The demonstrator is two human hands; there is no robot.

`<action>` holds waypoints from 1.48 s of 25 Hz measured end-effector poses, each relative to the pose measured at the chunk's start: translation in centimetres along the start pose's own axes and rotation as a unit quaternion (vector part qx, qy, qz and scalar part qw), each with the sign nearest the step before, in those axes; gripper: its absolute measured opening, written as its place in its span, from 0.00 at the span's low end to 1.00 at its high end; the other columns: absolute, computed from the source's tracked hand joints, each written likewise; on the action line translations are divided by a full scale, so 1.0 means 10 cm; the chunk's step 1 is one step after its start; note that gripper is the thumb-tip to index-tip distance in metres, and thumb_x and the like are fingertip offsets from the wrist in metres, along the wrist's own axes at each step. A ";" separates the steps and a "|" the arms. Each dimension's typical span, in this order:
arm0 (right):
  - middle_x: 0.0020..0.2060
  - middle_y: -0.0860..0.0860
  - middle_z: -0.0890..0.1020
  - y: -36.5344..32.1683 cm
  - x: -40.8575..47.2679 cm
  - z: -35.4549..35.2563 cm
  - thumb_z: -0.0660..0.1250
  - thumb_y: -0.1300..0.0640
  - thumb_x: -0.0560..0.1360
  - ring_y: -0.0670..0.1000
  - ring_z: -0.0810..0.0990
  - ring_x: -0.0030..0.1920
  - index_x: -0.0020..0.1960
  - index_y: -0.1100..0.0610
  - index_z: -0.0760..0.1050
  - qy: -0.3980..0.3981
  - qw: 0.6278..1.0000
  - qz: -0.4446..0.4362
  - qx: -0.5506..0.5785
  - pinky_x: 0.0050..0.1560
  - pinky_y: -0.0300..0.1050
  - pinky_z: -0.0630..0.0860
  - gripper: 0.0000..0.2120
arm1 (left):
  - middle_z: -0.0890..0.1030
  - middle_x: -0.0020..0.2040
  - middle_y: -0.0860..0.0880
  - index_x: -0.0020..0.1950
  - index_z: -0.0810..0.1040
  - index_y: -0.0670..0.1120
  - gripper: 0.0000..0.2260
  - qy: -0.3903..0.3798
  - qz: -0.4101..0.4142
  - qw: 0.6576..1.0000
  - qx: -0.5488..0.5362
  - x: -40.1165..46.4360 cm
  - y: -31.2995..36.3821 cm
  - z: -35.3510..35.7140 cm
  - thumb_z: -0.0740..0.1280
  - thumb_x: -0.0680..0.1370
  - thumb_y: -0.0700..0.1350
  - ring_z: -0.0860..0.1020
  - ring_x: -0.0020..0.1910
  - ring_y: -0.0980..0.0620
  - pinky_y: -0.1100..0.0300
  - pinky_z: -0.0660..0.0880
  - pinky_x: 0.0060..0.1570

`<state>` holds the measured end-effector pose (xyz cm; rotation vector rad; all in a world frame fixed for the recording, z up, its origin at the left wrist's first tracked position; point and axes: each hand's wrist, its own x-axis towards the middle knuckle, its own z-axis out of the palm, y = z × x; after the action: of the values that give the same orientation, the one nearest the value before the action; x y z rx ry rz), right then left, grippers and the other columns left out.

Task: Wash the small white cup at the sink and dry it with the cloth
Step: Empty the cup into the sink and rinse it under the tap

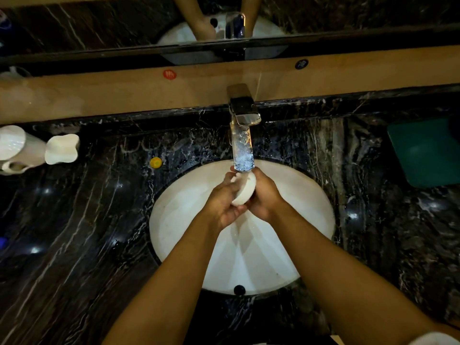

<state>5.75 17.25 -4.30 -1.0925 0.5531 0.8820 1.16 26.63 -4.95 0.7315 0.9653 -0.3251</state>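
1. The small white cup (pixel 244 191) is held over the white sink (pixel 179 220), just under the spout of the chrome faucet (pixel 242 135), between both hands.
2. The left hand (pixel 224 204) wraps the cup from the left and below; its fingers (pixel 227 178) are curled and clamped on the cup's side.
3. The right hand (pixel 265 195) closes on the cup from the right, its fingers bent around the rim side and pressed to the cup.
4. Water (pixel 243 155) runs along the faucet's spout and falls onto the cup; a wet streak shows on the basin below the hands.
5. The sink is set into a black, white-veined marble table (pixel 82 220), which glistens with drops near the faucet.
6. A round red sticker (pixel 169 74) sits on the tan ledge (pixel 99 93) behind the faucet, and a round dark blue sticker (pixel 301 63) sits further right; both carry white marks too small to read.
7. A yellow cap (pixel 156 162) lies on the table left of the sink, apart from it.
8. White ceramic vessels (pixel 37 148) stand at the far left of the table, one with a wavy rim.
9. A green cloth (pixel 425 153) lies flat on the table at the right, well apart from the sink.
10. A black overflow hole (pixel 239 290) shows on the near wall of the sink.
11. A mirror (pixel 124 23) above the ledge reflects the faucet and the forearms.
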 end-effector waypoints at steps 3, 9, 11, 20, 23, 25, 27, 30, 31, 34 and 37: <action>0.42 0.57 0.87 0.09 0.03 0.09 0.61 0.49 0.77 0.59 0.85 0.48 0.44 0.58 0.83 0.017 1.000 -0.011 0.005 0.58 0.53 0.79 0.16 | 0.80 0.36 0.46 0.49 0.76 0.45 0.04 0.054 -0.009 0.998 -0.042 0.07 -0.01 0.03 0.63 0.82 0.40 0.79 0.25 0.52 0.65 0.67 0.18; 0.52 0.67 0.85 0.05 0.13 0.08 0.57 0.52 0.78 0.67 0.84 0.56 0.49 0.64 0.81 0.038 0.999 0.024 0.010 0.63 0.62 0.77 0.19 | 0.82 0.50 0.41 0.59 0.78 0.47 0.14 0.078 0.026 0.996 -0.016 0.11 -0.03 -0.02 0.56 0.82 0.36 0.80 0.39 0.44 0.59 0.72 0.27; 0.43 0.65 0.86 -0.05 0.19 0.07 0.56 0.55 0.80 0.64 0.86 0.46 0.46 0.65 0.79 0.019 0.996 0.082 0.020 0.55 0.59 0.79 0.18 | 0.82 0.49 0.39 0.56 0.80 0.47 0.13 0.068 0.058 0.995 0.041 0.09 -0.01 -0.11 0.57 0.81 0.36 0.80 0.35 0.44 0.59 0.71 0.25; 0.51 0.58 0.86 0.20 0.14 -0.03 0.67 0.58 0.80 0.59 0.86 0.49 0.57 0.56 0.81 0.010 0.989 -0.055 -0.136 0.44 0.57 0.85 0.07 | 0.85 0.49 0.49 0.49 0.82 0.54 0.11 0.119 0.218 0.955 0.164 0.09 0.04 -0.19 0.70 0.77 0.37 0.84 0.43 0.49 0.64 0.78 0.29; 0.49 0.52 0.85 0.21 0.17 -0.15 0.64 0.60 0.81 0.52 0.84 0.50 0.55 0.51 0.79 0.048 0.952 -0.176 -0.246 0.50 0.45 0.82 0.07 | 0.84 0.52 0.44 0.51 0.82 0.51 0.11 0.100 0.229 0.947 0.201 0.14 -0.01 -0.22 0.65 0.80 0.36 0.84 0.48 0.45 0.56 0.83 0.43; 0.50 0.48 0.84 0.22 0.16 -0.16 0.65 0.61 0.81 0.46 0.81 0.51 0.57 0.50 0.77 0.061 0.921 -0.238 -0.302 0.51 0.33 0.76 0.09 | 0.83 0.48 0.39 0.52 0.80 0.43 0.05 0.087 0.134 0.976 0.148 0.17 -0.04 -0.26 0.64 0.82 0.38 0.84 0.41 0.43 0.49 0.84 0.44; 0.51 0.42 0.83 0.25 0.13 -0.17 0.67 0.60 0.80 0.38 0.81 0.52 0.59 0.48 0.76 0.058 0.906 -0.260 -0.329 0.53 0.29 0.73 0.11 | 0.83 0.41 0.39 0.54 0.79 0.39 0.08 0.063 0.038 0.996 0.059 0.19 -0.08 -0.24 0.62 0.84 0.41 0.84 0.35 0.45 0.51 0.83 0.39; 0.50 0.41 0.84 0.34 0.08 -0.18 0.71 0.52 0.77 0.37 0.82 0.50 0.61 0.50 0.75 0.071 0.907 -0.247 -0.333 0.48 0.28 0.75 0.13 | 0.86 0.47 0.44 0.57 0.80 0.45 0.10 0.056 0.022 0.998 -0.014 0.28 -0.15 -0.12 0.60 0.85 0.46 0.86 0.41 0.49 0.54 0.82 0.37; 0.47 0.40 0.83 0.37 0.06 -0.17 0.70 0.49 0.77 0.36 0.82 0.48 0.60 0.49 0.74 0.083 0.907 -0.239 -0.337 0.44 0.26 0.74 0.14 | 0.86 0.50 0.45 0.59 0.79 0.47 0.11 0.062 0.034 0.997 -0.019 0.29 -0.19 -0.08 0.60 0.85 0.49 0.86 0.45 0.48 0.53 0.82 0.39; 0.43 0.37 0.81 0.40 0.00 -0.10 0.69 0.40 0.74 0.33 0.81 0.42 0.56 0.46 0.71 0.097 0.909 -0.224 -0.338 0.36 0.25 0.73 0.16 | 0.85 0.55 0.42 0.64 0.77 0.46 0.12 0.077 0.090 0.993 -0.022 0.25 -0.27 -0.03 0.62 0.84 0.49 0.85 0.50 0.44 0.52 0.83 0.41; 0.51 0.48 0.84 0.30 0.03 -0.07 0.64 0.43 0.79 0.42 0.82 0.46 0.57 0.50 0.73 0.093 0.939 -0.147 -0.297 0.46 0.39 0.79 0.13 | 0.85 0.54 0.45 0.58 0.79 0.51 0.08 0.106 0.198 0.969 0.100 0.23 -0.27 -0.14 0.61 0.84 0.49 0.84 0.52 0.44 0.47 0.83 0.44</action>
<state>3.48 17.26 -6.35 -1.7722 0.2608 0.6967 0.07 25.80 -8.51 1.1396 0.9697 0.0101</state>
